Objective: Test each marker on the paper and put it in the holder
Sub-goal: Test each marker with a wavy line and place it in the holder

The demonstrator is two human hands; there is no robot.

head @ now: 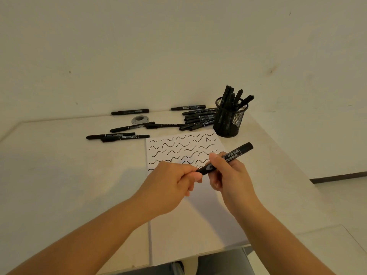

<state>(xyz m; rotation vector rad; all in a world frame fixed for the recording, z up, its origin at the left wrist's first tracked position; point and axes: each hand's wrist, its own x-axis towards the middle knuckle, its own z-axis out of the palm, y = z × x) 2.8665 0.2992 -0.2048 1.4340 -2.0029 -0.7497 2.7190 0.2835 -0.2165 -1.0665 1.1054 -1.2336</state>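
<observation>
A: What's nearest?

B: Two bare forearms reach in from the near edge. The right hand (228,173) has its fingers curled round the body of a black marker (231,156), held above the paper (190,225) and slanting up to the far right. The left hand (174,181) pinches the marker's near end with fingers drawn together, where I'd judge the cap sits, though the fingers hide it.

A: How will it handle?

B: Light and stiff, I'd say, a smooth plastic barrel that could slip a little. Best held mid-barrel with one hand while the other takes the end, as now. Nothing fragile except perhaps the tip.

A: And the paper?

B: A white sheet lying flat on the table (59,185), blank nearby, with rows of black squiggles (178,151) across its far part.

A: Beyond that?

B: A black mesh holder (230,120) stands just past the sheet's far right corner, several markers upright in it. To its left, loose markers (198,120) lie scattered toward the far edge, around a small grey disc (140,120).

A: The room?

B: A pale, smooth tabletop against a plain off-white wall (158,46) with a few small marks. Floor shows at the right.
</observation>
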